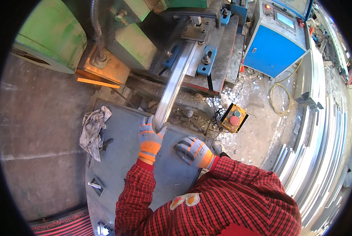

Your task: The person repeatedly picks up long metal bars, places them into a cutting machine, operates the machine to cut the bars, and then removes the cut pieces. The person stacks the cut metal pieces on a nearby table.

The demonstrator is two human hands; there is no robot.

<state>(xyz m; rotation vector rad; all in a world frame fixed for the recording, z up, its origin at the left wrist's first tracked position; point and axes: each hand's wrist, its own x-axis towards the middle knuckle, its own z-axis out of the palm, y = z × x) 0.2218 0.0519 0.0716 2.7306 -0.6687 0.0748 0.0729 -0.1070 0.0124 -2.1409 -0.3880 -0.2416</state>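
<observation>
My left hand [150, 138], in a grey and orange glove, is closed around the near end of a long silver metal profile [174, 88]. From there the profile runs away from me into a press, its far end lying under the tooling block [194, 30]. To the right, my right hand [193, 152], gloved the same way, rests on the grey metal table [164, 173]. Its fingers are slightly bent and apart, with nothing seen in them. Blue clamps [207, 60] with bolts sit on both sides of the profile on the press bed.
A crumpled rag [93, 131] lies at the table's left edge. Right of the press stands a yellow button box [234, 118] with red and green buttons. Beyond it are a blue control cabinet [274, 51], metal scraps on the floor and stacked long profiles [321, 157].
</observation>
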